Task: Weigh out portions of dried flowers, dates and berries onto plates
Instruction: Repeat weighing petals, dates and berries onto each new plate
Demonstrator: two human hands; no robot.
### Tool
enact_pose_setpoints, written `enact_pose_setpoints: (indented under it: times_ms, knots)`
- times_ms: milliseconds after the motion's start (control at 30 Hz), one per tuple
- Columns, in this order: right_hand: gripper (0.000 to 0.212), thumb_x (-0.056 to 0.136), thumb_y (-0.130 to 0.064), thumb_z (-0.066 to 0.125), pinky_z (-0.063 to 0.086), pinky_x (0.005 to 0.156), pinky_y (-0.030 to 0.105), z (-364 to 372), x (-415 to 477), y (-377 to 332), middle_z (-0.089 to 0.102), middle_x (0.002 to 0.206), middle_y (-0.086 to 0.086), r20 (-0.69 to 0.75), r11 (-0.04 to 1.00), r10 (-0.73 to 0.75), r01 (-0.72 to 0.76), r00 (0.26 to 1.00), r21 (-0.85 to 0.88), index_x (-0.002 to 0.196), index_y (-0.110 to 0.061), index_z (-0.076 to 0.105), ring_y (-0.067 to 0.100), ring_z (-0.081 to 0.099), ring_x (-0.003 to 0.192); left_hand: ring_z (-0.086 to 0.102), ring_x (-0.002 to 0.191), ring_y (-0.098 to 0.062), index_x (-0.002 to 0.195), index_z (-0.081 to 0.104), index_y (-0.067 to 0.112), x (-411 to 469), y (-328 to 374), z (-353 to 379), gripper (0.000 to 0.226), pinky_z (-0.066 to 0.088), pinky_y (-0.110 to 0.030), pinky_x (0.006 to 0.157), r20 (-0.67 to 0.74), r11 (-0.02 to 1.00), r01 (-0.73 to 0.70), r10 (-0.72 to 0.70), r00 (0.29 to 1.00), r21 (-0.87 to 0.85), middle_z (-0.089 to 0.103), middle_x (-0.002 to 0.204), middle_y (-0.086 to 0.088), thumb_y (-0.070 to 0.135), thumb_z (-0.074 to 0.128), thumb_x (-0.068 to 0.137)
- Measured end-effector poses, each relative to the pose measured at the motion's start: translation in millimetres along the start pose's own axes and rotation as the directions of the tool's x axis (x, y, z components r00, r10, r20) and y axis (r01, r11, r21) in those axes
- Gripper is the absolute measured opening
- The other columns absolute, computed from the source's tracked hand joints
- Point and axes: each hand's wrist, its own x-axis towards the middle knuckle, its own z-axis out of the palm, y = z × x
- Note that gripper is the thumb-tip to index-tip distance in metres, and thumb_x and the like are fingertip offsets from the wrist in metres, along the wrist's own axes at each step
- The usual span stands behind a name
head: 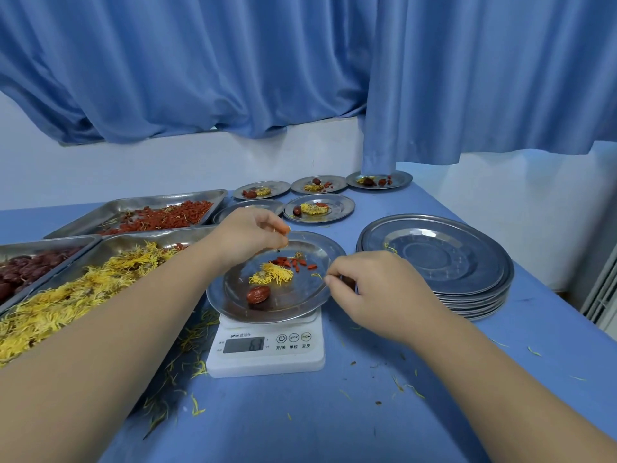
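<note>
Head view: your left hand (248, 233) pinches a berry (284, 229) over the plate (287, 305) rim. Your right hand (370, 292) curls at its edge, hold unclear.

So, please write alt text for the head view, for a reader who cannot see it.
A metal plate sits on a white scale; above it the left hand pinches a red berry, and the right hand is at its right rim. The plate holds dried flowers, berries and one date; ingredient trays lie left, filled plates behind, stacked plates right.
</note>
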Motion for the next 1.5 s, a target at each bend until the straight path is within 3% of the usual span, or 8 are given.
enact_pose_setpoints:
  times_ms: [100,300,533,700,833,1100,1367,1500]
  knots:
    - [0.026,0.093,-0.034,0.044,0.049,0.062,0.033,0.4,-0.4,0.8,0.061,0.067,-0.006,-0.008,1.0,0.006,-0.006,1.0,0.002,0.079,-0.022,0.062,0.013,0.056,0.068,0.068,0.077,-0.009,0.093,0.073,0.024,-2.6,1.3,-1.2,0.008,0.049,-0.024,0.065,-0.051,0.998,0.002,-0.005,0.999,-0.058,0.074,0.089,0.005,0.029,0.067,0.089]
    - [0.025,0.093,-0.035,0.046,0.049,0.061,0.034,3.2,-1.3,0.4,0.06,0.065,-0.007,-0.015,1.0,0.013,-0.013,1.0,0.016,0.08,-0.023,0.064,0.012,0.056,0.066,0.069,0.083,-0.016,0.093,0.074,0.022,-17.1,-1.2,-3.9,0.021,0.05,-0.038,0.086,-0.017,0.912,0.123,-0.141,0.99,-0.392,0.074,0.09,0.003,0.034,0.057,0.094]
    - [0.021,0.091,-0.036,0.049,0.049,0.061,0.034,9.5,-2.8,-1.5,0.056,0.06,-0.012,-0.034,0.996,0.048,-0.046,0.998,0.071,0.081,-0.027,0.065,0.009,0.054,0.064,0.072,0.09,-0.016,0.099,0.074,0.022,-50.5,-13.9,-7.9,0.018,0.054,-0.034,0.082,-0.182,0.848,-0.013,-0.098,0.978,-0.529,0.075,0.095,0.003,0.031,0.06,0.092]
    - [0.018,0.088,-0.036,0.054,0.05,0.056,0.037,15.6,-2.1,-0.4,0.054,0.054,-0.009,-0.094,0.979,0.15,-0.135,0.984,0.15,0.072,-0.028,0.057,0.009,0.053,0.055,0.069,0.095,-0.017,0.091,0.073,0.03,-68.6,-27.4,-2.3,0.014,0.054,-0.038,0.089,-0.459,0.823,-0.14,-0.159,0.874,-0.55,0.074,0.099,0.003,0.027,0.059,0.091]
    - [0.024,0.084,-0.041,0.055,0.046,0.053,0.032,22.9,-1.0,1.6,0.055,0.052,-0.006,-0.076,0.945,0.283,-0.265,0.956,0.19,0.068,-0.025,0.047,0.009,0.053,0.052,0.069,0.096,-0.017,0.088,0.072,0.033,-77.2,-31.2,-2.3,0.016,0.055,-0.034,0.088,-0.519,0.781,-0.19,-0.192,0.833,-0.594,0.073,0.101,0.004,0.033,0.056,0.086]
    - [0.018,0.089,-0.026,0.057,0.038,0.038,0.023,36.1,1.1,0.4,0.069,0.059,0.001,0.206,0.664,0.505,-0.529,0.839,0.528,0.08,-0.014,0.046,0.02,0.063,0.044,0.065,0.072,-0.009,0.089,0.067,0.023,-73.8,-30.9,-5.5,0.022,0.047,-0.029,0.075,-0.432,0.626,-0.102,-0.402,0.807,-0.774,0.068,0.085,0.007,0.033,0.048,0.094]
    - [0.022,0.09,0.001,0.056,0.041,0.044,0.026,34.3,1.4,-0.3,0.047,0.045,-0.003,0.223,0.365,0.52,-0.451,0.824,0.814,0.078,-0.012,0.044,0.021,0.06,0.051,0.065,0.078,-0.011,0.093,0.066,0.026,-79.5,-30.9,-6.4,0.023,0.046,-0.033,0.078,-0.385,0.518,-0.139,-0.405,0.829,-0.844,0.069,0.089,0.007,0.035,0.045,0.095]
    - [0.022,0.091,0.004,0.054,0.045,0.047,0.023,29.6,3.2,2.2,0.053,0.049,0.002,0.197,0.27,0.538,-0.389,0.82,0.881,0.08,-0.012,0.044,0.019,0.059,0.052,0.068,0.089,-0.016,0.098,0.066,0.02,-81.3,-30.0,-7.5,0.024,0.049,-0.034,0.084,-0.378,0.415,-0.212,-0.373,0.847,-0.885,0.068,0.097,0.001,0.033,0.045,0.096]
